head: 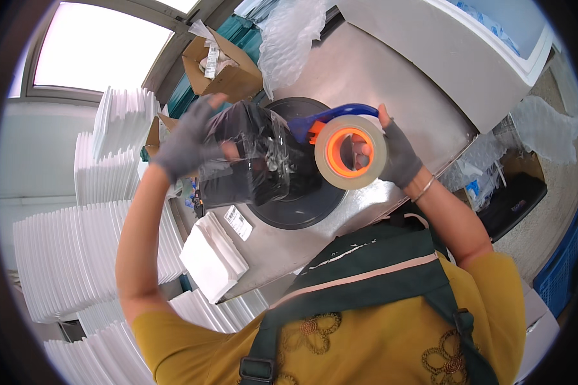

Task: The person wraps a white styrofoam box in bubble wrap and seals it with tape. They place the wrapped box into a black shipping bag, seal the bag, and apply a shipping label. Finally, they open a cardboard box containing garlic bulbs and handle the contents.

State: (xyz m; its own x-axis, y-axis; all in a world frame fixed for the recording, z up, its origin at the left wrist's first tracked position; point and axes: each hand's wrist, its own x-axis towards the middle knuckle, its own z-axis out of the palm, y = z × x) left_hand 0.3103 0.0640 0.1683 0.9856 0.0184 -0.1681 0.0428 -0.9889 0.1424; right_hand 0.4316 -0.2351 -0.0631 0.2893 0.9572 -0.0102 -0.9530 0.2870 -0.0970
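Observation:
My right hand (399,149), in a grey fingerless glove, grips a tape dispenser (337,113) with a blue handle. Its wide roll of clear tape (321,156) has an orange core, and some fingertips show through the hole. Left of it, a parcel wrapped in black plastic (236,187) bears glossy clear tape across its surface. My left hand (190,137), gloved alike and slightly blurred, is at the parcel's left end with fingers and thumb apart; whether it touches the plastic is unclear. Beneath the parcel is a round black turntable (308,219).
The turntable stands on a metal table (409,115). White paper packets (214,255) and a printed label (238,222) lie near its front left. Behind are an open cardboard box (231,82) and bubble wrap (291,43). White foam sheets (72,260) are stacked left; a large foam box (443,53) stands right.

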